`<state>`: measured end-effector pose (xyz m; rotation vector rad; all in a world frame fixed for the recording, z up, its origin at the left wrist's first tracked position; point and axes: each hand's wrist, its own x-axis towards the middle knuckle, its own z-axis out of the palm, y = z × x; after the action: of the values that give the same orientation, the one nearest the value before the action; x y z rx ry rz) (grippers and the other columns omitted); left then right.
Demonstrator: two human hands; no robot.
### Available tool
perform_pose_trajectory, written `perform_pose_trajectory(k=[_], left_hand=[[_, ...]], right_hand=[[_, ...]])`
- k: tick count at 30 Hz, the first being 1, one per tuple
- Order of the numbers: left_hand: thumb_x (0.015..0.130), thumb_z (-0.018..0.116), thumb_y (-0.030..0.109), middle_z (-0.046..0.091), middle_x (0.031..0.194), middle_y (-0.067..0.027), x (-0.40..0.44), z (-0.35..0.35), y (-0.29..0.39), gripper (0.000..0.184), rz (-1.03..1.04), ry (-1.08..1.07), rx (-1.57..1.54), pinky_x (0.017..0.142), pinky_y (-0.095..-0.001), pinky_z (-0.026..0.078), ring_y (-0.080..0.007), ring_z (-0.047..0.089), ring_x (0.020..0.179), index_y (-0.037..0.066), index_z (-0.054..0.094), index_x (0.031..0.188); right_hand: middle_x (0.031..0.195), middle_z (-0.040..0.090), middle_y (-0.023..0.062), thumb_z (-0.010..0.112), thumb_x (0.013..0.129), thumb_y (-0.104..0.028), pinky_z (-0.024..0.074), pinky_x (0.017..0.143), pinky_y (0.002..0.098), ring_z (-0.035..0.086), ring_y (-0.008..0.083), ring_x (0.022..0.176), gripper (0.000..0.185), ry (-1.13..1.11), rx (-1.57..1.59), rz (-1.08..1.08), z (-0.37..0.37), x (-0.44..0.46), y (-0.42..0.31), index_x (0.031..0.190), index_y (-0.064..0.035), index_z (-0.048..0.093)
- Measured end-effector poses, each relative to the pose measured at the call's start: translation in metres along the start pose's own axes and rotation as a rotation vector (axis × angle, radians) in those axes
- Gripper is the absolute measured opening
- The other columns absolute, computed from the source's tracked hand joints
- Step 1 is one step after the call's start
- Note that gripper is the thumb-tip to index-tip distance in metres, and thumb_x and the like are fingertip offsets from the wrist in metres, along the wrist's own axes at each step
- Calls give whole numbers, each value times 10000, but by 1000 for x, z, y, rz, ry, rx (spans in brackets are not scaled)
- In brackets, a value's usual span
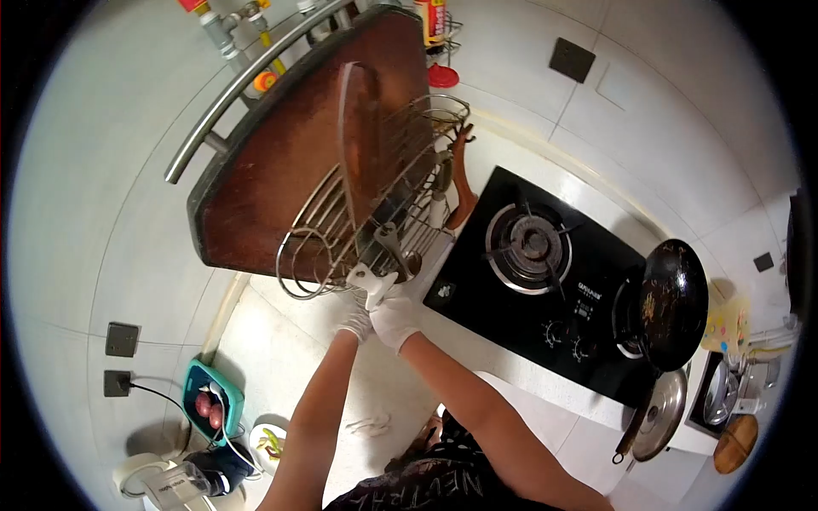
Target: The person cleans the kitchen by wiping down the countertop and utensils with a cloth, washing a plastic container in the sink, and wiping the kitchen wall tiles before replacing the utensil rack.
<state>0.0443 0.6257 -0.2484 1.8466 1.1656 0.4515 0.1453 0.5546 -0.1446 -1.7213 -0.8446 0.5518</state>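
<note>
My left hand (356, 318), in a thin white glove, is held against my right hand (394, 321), gloved the same way. Both are in front of a wire rack (311, 243) on the counter. The right hand's fingers are curled at a white, branching object (372, 279), whose kind I cannot make out. Most of the left fingers are hidden. In the rack, right behind the hands, stand a large cleaver-like blade (358, 145) and metal utensils (389, 241). A dark red-brown cutting board (273, 179) leans behind the rack.
A black gas stove (460, 272) lies to the right, carrying a wok (673, 307). A pot lid (660, 426) is near the front edge. At left are a teal basket (234, 409) of red-skinned produce, a small plate (256, 433) and an appliance with a cord (175, 485). A metal rail (204, 136) runs along the wall.
</note>
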Motion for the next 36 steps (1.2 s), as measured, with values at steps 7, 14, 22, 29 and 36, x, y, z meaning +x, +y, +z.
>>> perform_pose_trajectory(k=[7, 14, 22, 29, 36], left_hand=[[917, 454, 304, 633, 1066, -78, 1, 0, 24, 321, 117, -14, -54, 863, -352, 470, -219, 587, 974, 71, 544, 1120], [911, 462, 281, 621, 1100, -73, -38, -65, 11, 288, 32, 12, -52, 901, -343, 452, -219, 568, 1012, 82, 583, 1081], [873, 536, 276, 603, 1096, -88, -122, -178, -92, 300, -146, 182, 50, 886, -338, 441, -232, 558, 992, 95, 579, 1108], [889, 513, 258, 617, 1020, -80, -157, -241, -203, 256, -195, 410, -285, 846, -343, 460, -227, 573, 925, 80, 590, 1056], [904, 490, 240, 630, 944, -72, -159, -266, -304, 229, -180, 432, -669, 807, -348, 478, -221, 589, 858, 66, 601, 1003]], right_hand=[[899, 633, 168, 527, 836, -148, 486, 727, 382, 607, 355, 834, 426, -378, -852, -293, -30, -2, -27, 1222, 6, 436], [1043, 587, 77, 456, 836, -14, 490, 676, 269, 576, 138, 860, 337, -174, -99, -30, 72, -41, 28, 1172, -10, 481], [836, 631, 166, 575, 792, -245, 483, 623, 386, 620, 315, 724, 220, -196, 27, -147, 173, -120, -55, 914, -62, 572], [750, 607, 170, 528, 810, -233, 477, 590, 421, 608, 334, 670, 206, -148, -244, -290, 290, -176, -31, 913, -56, 507], [900, 620, 181, 544, 866, -350, 477, 669, 423, 622, 344, 790, 338, -508, 19, -72, 284, -191, -98, 1004, -46, 484]])
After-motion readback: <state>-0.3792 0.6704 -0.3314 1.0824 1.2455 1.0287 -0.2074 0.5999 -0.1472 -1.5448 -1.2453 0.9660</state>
